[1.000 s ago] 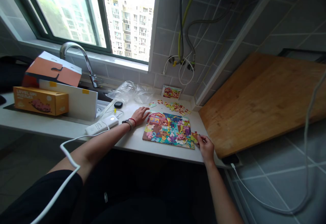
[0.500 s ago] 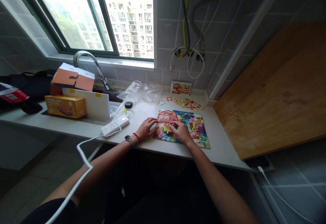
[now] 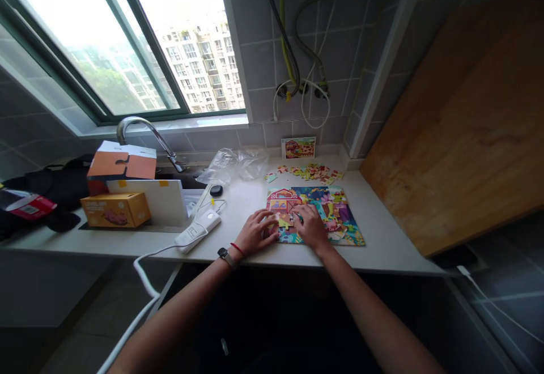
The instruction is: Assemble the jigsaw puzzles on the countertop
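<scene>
A colourful jigsaw puzzle (image 3: 319, 195) with a red barn lies on the white counter, its right part and frame filled with pictures. My left hand (image 3: 257, 232) rests over its left edge, fingers spread, holding nothing that I can see. Over the middle of the puzzle, my right hand (image 3: 313, 226) has its fingers bent and pinched at a small puzzle piece, mostly hidden under the fingertips. A yellowish piece (image 3: 285, 220) lies between the two hands. Behind the board, several loose puzzle pieces (image 3: 317, 172) are scattered in a pile.
A picture card (image 3: 298, 148) leans against the tiled wall. Crumpled clear plastic (image 3: 232, 164), a small black case (image 3: 216, 190) and a white power strip (image 3: 199, 230) lie to the left. Beyond them are an orange box (image 3: 115, 209), a white board and a faucet (image 3: 157, 136).
The camera view has tilted and shifted, so the counter sits differently. My right hand has moved slightly and its fingers curl lower on the puzzle. My left hand stays at the left edge, fingers more spread.
</scene>
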`<state>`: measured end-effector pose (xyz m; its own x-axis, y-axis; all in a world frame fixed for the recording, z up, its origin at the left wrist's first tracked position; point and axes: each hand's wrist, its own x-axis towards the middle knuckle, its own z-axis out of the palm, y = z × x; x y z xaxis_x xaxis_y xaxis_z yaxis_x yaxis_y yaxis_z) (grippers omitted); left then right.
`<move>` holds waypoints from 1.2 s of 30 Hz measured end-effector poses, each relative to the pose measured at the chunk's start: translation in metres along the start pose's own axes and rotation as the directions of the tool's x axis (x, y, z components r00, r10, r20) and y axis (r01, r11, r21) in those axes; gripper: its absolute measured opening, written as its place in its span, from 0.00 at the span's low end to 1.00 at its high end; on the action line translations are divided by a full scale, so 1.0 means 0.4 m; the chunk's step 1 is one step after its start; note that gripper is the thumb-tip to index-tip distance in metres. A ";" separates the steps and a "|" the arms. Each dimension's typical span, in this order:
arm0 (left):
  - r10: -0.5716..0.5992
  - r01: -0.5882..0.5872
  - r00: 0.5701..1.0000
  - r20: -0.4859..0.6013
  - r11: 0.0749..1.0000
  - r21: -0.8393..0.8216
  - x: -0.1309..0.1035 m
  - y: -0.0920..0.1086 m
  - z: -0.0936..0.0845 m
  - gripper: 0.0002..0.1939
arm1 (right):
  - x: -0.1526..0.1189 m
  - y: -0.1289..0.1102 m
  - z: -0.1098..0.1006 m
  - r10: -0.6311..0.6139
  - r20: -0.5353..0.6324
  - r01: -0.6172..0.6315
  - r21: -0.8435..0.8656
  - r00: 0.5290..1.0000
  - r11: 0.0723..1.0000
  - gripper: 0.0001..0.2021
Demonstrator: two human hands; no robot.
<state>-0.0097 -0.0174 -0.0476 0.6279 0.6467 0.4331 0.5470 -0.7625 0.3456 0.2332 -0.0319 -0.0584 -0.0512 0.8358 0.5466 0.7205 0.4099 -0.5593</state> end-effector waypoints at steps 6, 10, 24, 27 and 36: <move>-0.031 0.030 0.999 0.042 0.999 0.015 0.002 0.003 -0.001 0.14 | -0.003 -0.008 0.007 -0.084 0.130 0.084 0.007 0.988 0.996 0.18; -0.044 0.043 0.998 0.043 0.999 0.029 0.002 0.007 -0.003 0.14 | -0.004 -0.002 0.008 -0.079 0.153 0.078 0.012 0.985 0.997 0.18; -0.060 0.058 0.997 0.055 0.998 0.034 -0.003 0.003 0.005 0.20 | 0.002 0.002 0.001 -0.080 0.171 0.084 -0.014 0.982 0.996 0.17; -0.029 0.021 0.994 0.106 0.997 0.071 -0.004 -0.004 0.013 0.26 | 0.005 0.002 0.001 -0.070 0.170 0.071 -0.004 0.983 0.997 0.17; 0.019 -0.029 0.988 0.151 0.998 0.063 -0.006 -0.024 0.023 0.29 | -0.004 0.009 0.001 0.022 -0.026 -0.022 0.011 0.999 1.000 0.20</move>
<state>-0.0114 -0.0115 -0.0596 0.7145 0.6276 0.3090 0.5625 -0.7781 0.2796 0.2357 -0.0315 -0.0616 -0.0173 0.8350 0.5500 0.7140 0.3953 -0.5779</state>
